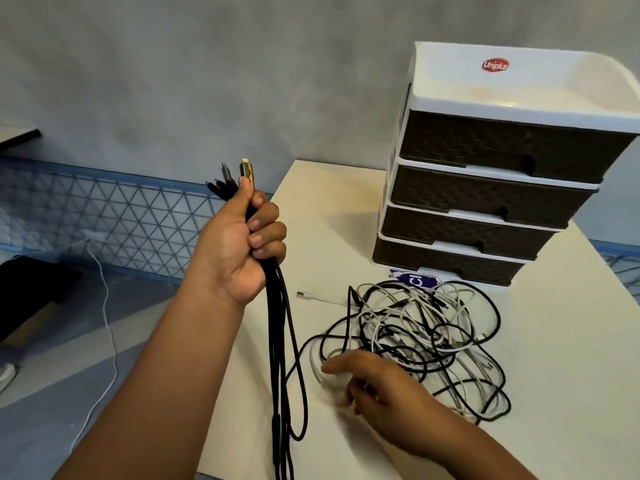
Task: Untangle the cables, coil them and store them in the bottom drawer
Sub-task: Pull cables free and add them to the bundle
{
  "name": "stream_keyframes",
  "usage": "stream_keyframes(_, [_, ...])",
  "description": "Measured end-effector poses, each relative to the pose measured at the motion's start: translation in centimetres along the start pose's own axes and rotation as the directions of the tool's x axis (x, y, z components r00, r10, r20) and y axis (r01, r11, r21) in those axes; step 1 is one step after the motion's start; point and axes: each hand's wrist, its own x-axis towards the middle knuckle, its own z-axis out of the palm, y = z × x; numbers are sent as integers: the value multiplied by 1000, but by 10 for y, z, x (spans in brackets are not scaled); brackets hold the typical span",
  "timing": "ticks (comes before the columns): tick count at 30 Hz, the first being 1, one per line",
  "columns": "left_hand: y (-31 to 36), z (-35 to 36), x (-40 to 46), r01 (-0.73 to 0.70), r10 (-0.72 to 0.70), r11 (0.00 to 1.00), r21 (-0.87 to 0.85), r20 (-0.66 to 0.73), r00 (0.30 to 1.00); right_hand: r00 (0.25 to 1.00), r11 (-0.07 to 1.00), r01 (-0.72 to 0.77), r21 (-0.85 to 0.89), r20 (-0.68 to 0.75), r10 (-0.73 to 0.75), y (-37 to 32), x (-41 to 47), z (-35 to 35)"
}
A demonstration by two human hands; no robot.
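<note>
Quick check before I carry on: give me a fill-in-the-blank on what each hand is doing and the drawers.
1. The left hand grips a bundle of ____ cables.
2. The right hand rests on the ____ pile.
3. The drawer unit has ____ drawers, all closed.

Missing words: black; tangled; four

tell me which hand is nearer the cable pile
Right. The right hand rests at the near edge of the cable pile; the left hand is raised off to its left, gripping black cables.
</note>
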Motion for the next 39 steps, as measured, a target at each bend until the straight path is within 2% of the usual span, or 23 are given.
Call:
stream_keyframes(3, [3,-4,0,25,-25,1000,3,22,999,997,945,78,-318,53,-65,-6,15,20])
stream_keyframes(8, [8,-10,0,38,-38,999,11,31,999,992,737,-60,-673,38,116,-30,49,44])
stream_keyframes(11, [11,-14,1,49,-49,999,0,52,997,985,671,-124,-731,-7,174,-33,68,52])
stream_keyframes(14, [16,-19,1,69,-68,998,-9,86,994,985,643,-127,-755,-18,174,-39,73,53])
stream_keyframes(16, [19,-24,2,74,-74,997,-2,95,993,989,667,-147,-731,-84,125,-43,74,45])
stream_keyframes(19, [23,-29,4,83,-84,996,18,94,992,959,747,-157,-646,-280,-40,-56,79,15])
stream_keyframes(22, [22,-27,5,95,-103,992,87,87,991,851,769,-129,-626,-468,-237,-83,80,-29])
stream_keyframes(24, [16,-22,5,90,-109,977,193,88,990,780,806,-120,-580,-557,-285,-107,78,-58])
stream_keyframes(27, [1,-12,1,54,-111,911,409,119,987,736,877,-56,-478,-613,-287,-136,76,-90])
stream_keyframes(32, [-29,15,-7,-1,-177,767,641,214,961,659,964,193,-185,-703,-267,-171,75,-106])
stream_keyframes(34, [-37,23,-9,-43,-154,746,665,236,959,615,953,260,-155,-734,-287,-177,74,-107])
stream_keyframes(37, [-37,27,-9,-28,-125,793,609,208,970,561,939,341,-47,-791,-244,-161,71,-104])
stream_keyframes(39, [-32,25,-8,-26,-109,836,547,214,971,608,924,346,160,-788,-91,-132,64,-96])
